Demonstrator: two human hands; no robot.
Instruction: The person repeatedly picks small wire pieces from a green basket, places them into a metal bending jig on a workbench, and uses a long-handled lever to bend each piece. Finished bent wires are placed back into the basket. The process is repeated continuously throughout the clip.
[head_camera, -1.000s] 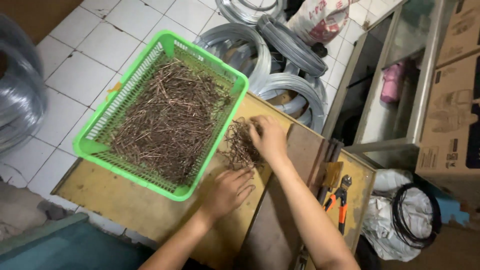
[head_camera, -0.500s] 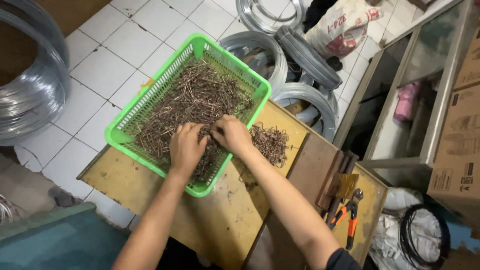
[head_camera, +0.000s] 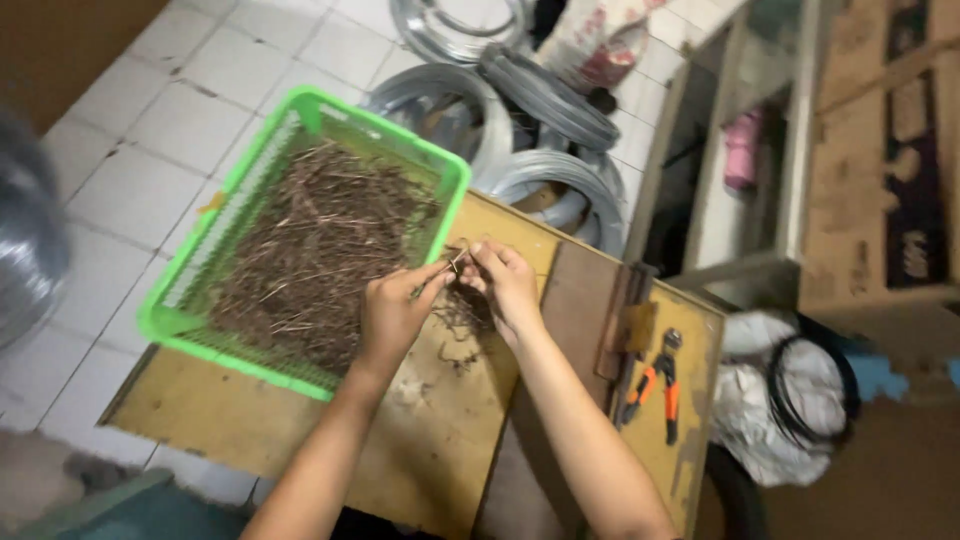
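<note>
Both our hands have come out of the green basket (head_camera: 205, 322) since half a second ago, and our left hand (head_camera: 392, 312) and right hand (head_camera: 507, 283) now pinch wire pieces (head_camera: 455, 265) between them, above the small pile (head_camera: 462, 312) on the table (head_camera: 440, 430).
</note>
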